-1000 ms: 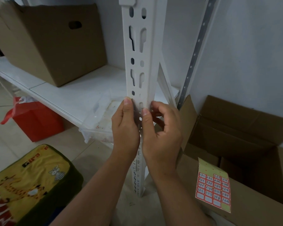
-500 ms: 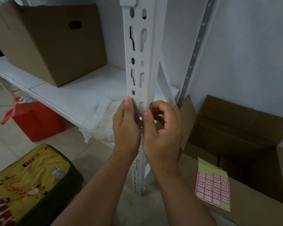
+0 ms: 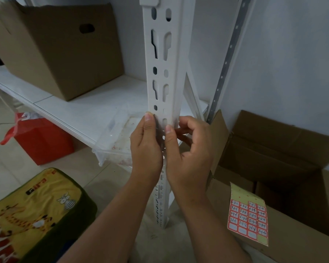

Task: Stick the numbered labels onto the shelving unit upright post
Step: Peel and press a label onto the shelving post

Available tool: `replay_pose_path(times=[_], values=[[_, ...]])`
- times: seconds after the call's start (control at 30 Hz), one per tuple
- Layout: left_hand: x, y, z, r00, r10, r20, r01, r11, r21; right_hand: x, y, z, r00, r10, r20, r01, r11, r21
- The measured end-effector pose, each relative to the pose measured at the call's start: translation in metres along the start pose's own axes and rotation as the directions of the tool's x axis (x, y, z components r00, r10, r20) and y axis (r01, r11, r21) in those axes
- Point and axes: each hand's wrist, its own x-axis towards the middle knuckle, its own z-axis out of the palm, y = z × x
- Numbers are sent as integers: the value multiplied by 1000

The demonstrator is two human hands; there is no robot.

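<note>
The white slotted upright post stands in the middle of the view. My left hand grips its left side at shelf height, thumb pressed flat on the front face. My right hand holds the right side, its thumb on the front face beside the left thumb and its fingers curled around the post's edge. No label shows under the thumbs. The sheet of red numbered labels lies on the flap of a cardboard box at the lower right, apart from both hands.
A closed cardboard box sits on the white shelf, with a clear plastic tray at the shelf's edge. A red bag and a yellow giraffe cushion lie on the floor at left. An open cardboard box stands at right.
Both hands stay on the same spot of the post; only the right hand's fingers shift slightly.
</note>
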Motion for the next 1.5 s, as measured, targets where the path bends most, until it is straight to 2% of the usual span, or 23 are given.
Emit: replay_pose_path(times=[0.3,0.7,1.17,1.3,1.43,1.5], values=[[1,-1,1,1000,-2,-28,1,1000,-18,-3,4,2,993,-104,-55,94,983,-158],[1,-1,0,1000,6,-28,-6,1000,-15,-4,3,6,988,-136,-74,120,975,-184],[1,-3,2,999,0,-41,-1,999,-36,-5,6,0,984,-177,-33,167,965,-204],[1,-2,1,1000,2,-30,-2,1000,-16,-6,6,-4,998,-59,3,59,994,-96],[0,-3,2,1000,-14,-15,14,1000,-18,-2,0,-12,981,187,60,-191,979,77],[0,-2,2,1000,18,10,-18,1000,-3,-1,0,-16,960,256,110,-267,959,92]])
